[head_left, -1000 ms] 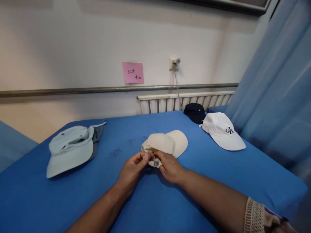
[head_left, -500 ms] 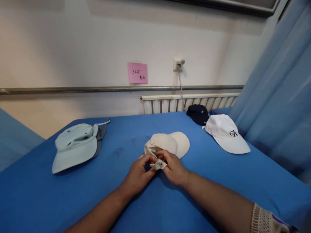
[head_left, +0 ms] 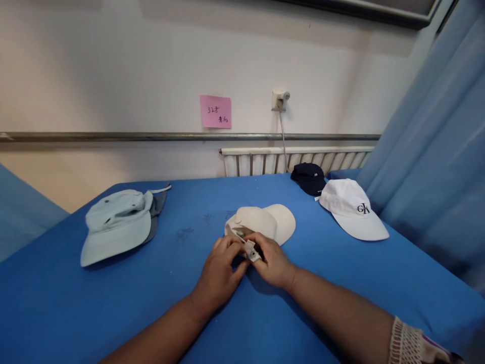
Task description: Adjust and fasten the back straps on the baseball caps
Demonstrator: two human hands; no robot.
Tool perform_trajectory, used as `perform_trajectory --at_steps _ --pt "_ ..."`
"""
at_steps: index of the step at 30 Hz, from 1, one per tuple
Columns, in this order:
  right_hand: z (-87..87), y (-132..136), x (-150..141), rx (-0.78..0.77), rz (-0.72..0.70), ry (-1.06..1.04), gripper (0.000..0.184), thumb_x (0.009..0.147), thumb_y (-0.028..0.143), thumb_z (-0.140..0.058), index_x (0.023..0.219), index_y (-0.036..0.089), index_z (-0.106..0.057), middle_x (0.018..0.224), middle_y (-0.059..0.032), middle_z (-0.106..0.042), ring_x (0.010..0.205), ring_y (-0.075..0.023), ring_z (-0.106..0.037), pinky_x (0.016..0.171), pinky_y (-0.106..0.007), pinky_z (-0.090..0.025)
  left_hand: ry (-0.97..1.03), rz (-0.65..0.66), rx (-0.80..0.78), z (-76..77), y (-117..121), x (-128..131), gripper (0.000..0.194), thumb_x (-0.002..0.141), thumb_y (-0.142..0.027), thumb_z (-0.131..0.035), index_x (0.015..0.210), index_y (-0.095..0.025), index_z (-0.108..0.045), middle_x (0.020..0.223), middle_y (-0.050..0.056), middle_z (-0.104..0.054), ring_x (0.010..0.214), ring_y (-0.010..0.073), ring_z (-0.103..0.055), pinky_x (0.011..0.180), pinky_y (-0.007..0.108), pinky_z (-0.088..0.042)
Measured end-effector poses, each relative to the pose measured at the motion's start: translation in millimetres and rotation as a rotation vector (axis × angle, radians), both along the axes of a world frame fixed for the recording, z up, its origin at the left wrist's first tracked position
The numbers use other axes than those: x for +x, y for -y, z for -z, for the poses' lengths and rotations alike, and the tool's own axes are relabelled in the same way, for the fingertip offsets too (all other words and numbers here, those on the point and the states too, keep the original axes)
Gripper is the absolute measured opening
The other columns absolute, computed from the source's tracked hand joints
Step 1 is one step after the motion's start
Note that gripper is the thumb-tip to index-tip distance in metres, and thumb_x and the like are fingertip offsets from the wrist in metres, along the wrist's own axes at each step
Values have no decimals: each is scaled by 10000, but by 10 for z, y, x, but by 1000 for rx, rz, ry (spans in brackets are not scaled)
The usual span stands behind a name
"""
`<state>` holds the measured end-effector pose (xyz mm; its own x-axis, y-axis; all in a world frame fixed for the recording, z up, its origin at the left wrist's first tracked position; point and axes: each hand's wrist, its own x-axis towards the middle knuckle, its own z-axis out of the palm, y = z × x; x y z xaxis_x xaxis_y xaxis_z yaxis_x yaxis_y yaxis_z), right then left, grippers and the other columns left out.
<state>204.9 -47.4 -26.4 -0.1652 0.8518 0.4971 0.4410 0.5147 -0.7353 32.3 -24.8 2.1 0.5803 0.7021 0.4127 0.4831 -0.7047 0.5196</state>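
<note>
A cream cap (head_left: 265,222) lies in the middle of the blue table (head_left: 94,303), its brim pointing away from me. Both of my hands meet at its near rear edge. My left hand (head_left: 222,270) pinches the cap's back strap (head_left: 250,249) from the left. From the right, my right hand (head_left: 273,260) has its fingers closed on the same strap and its small buckle. The strap end sticks up between my fingertips.
A pale blue bucket hat (head_left: 117,222) with a grey flap lies at the left. A white cap with a logo (head_left: 350,210) and a navy cap (head_left: 308,177) sit at the back right. A blue curtain (head_left: 435,151) hangs at the right; a radiator (head_left: 295,159) lines the wall.
My hands have stayed on the cap's strap. The fingers have shifted a little and the strap end now points more upward. The view moved slightly.
</note>
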Motion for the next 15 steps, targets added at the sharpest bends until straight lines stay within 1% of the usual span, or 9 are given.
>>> perform_trajectory --at_steps 3,5,6,9,12,15 --pt "0 11 2 -3 10 -37 273 797 114 -525 1055 195 -562 900 -25 -675 797 -175 -626 760 -288 -493 100 15 -40 0 -7 -18 84 833 -140 -568 857 -219 -583 977 40 -606 961 210 -549 869 356 -435" --pt "8 13 -7 -12 17 -64 247 787 106 -521 1011 199 -570 810 0 -649 716 -158 -598 701 -266 -482 123 23 -25 -17 -9 -32 80 829 -136 -565 821 -215 -576 953 34 -614 945 203 -557 873 349 -428" --pt "10 13 -14 -8 19 -82 240 790 109 -521 1005 201 -575 796 5 -643 702 -153 -592 689 -260 -480 121 23 -11 -29 -12 -40 79 822 -136 -570 810 -214 -578 945 33 -619 941 204 -559 878 350 -421" --pt "-7 23 -37 55 24 -119 208 821 114 -500 975 209 -601 848 -12 -649 775 -161 -609 744 -273 -487 99 5 12 -74 -30 -69 76 806 -141 -577 789 -214 -591 921 29 -632 926 208 -566 885 357 -410" --pt "-69 59 -49 119 20 -96 198 841 111 -478 927 218 -622 902 -34 -631 875 -180 -611 814 -305 -491 96 -36 4 -113 -50 -110 63 796 -160 -577 777 -215 -600 911 34 -639 924 217 -569 882 364 -417" --pt "-142 116 -49 129 -23 -44 206 823 167 -578 1017 223 -622 1031 -65 -596 992 -211 -588 890 -348 -489 119 -64 -2 -139 -47 -147 60 788 -164 -567 787 -215 -599 930 43 -641 943 225 -570 894 375 -422"
